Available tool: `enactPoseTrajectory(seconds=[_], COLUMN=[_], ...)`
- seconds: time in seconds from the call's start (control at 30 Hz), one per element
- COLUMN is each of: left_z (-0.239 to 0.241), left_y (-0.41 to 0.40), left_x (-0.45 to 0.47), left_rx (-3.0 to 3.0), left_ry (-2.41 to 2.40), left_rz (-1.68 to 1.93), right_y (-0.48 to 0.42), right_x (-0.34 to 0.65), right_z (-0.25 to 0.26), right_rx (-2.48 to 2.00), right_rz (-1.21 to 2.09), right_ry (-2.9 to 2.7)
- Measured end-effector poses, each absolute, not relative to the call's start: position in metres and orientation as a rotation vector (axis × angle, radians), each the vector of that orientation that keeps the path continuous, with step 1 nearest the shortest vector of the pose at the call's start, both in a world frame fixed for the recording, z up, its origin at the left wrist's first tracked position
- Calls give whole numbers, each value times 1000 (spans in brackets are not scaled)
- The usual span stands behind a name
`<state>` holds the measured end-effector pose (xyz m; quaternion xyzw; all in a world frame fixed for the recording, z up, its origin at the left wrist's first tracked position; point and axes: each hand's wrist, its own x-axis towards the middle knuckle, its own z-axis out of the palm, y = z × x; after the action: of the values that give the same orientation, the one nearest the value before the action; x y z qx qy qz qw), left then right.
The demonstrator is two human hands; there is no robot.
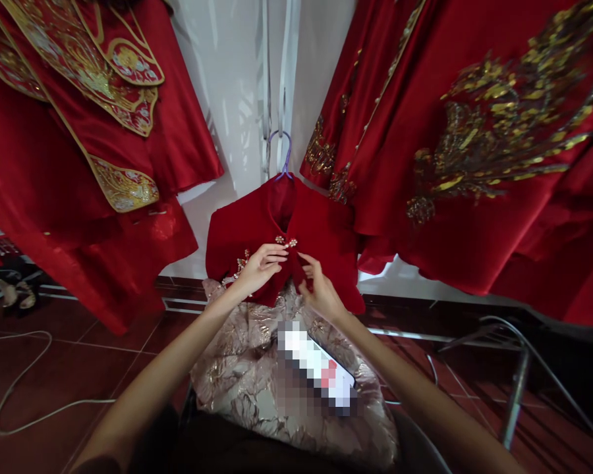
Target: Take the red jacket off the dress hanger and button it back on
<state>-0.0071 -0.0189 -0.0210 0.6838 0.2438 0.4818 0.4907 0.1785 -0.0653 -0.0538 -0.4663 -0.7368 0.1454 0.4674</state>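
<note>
- Snagging looks the likeliest trouble: a hard tug on the jewelled clasp [291, 243] could strain the red jacket [329, 227] where the clasp is fixed.
- Purple hanger [287, 157], upper centre, bears the red jacket; a downward pull could set it swinging or slip a shoulder.
- Phone [321, 368] lies aslant on patterned fabric [237, 368], lower centre; a shift beneath could slide it off.
- Red jacket at frame centre, clasp on its front opening, right at the tips of the left fingers [275, 250]; pinched or merely touching, cannot tell.
- Right fingers [315, 268] curved, parted, just below and right of the clasp; contact unclear.
</note>
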Motion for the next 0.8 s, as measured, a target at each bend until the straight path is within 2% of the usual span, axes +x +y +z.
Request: enactPoseTrajectory(seconds=[0.13, 0.27, 0.43, 0.53, 0.67, 0.8], left_z=[-17, -25, -44, -50, -53, -53], left_y=[-23, -23, -17, -14, -10, -7], left_x=[-29, -53, -65, -66, -66, -66], left_rx=[1752, 1811, 1826, 1849, 1764, 1694], left_ry=[726, 937, 1063, 1122, 1212, 1107], left_rz=[1166, 1323, 1383, 1386, 1468, 1407], right_y=[-68, -74, -84, -82, -67, -43], right_x=[213, 232, 214, 191, 163, 146], right_z=[-43, 10, 59, 53, 17, -21], right_rx=[-1198, -1077, -932, -888, -969, -1083], right_rz=[410, 631, 698, 701, 677, 769], right_ry=[-1604, -1572, -1753, -1918, -2050, -1905])
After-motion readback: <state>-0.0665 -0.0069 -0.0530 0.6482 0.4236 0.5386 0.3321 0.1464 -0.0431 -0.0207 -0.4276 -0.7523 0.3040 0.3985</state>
